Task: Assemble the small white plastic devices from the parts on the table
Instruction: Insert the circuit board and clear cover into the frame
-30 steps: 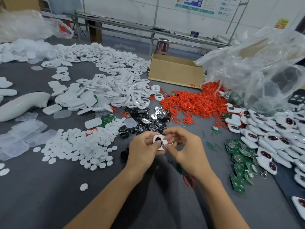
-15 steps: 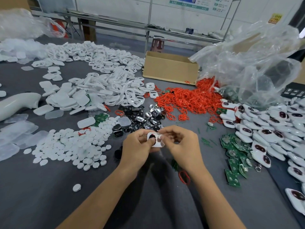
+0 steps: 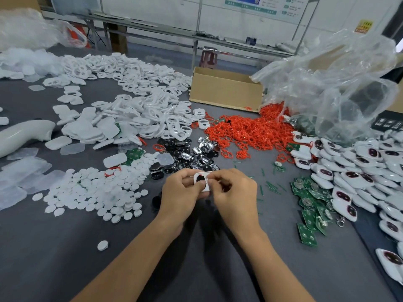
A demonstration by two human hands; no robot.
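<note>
I hold a small white shell (image 3: pixel 202 181) above the grey counter (image 3: pixel 65 258), both hands meeting at its centre. My left hand (image 3: pixel 180 196) grips the shell from below while my right hand (image 3: pixel 234 192) pinches its top edge. White discs (image 3: pixel 93 192) lie to my left, red rings (image 3: pixel 246 131) beyond, green circuit boards (image 3: pixel 309 203) and finished devices (image 3: pixel 359 171) to my right.

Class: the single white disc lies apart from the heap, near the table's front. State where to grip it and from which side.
Pinch the white disc across its rim, coming straight down from above. It lies flat on the grey table with bare surface all round, so opposite edges are free; its thin profile probably offers little else to hold.
</note>
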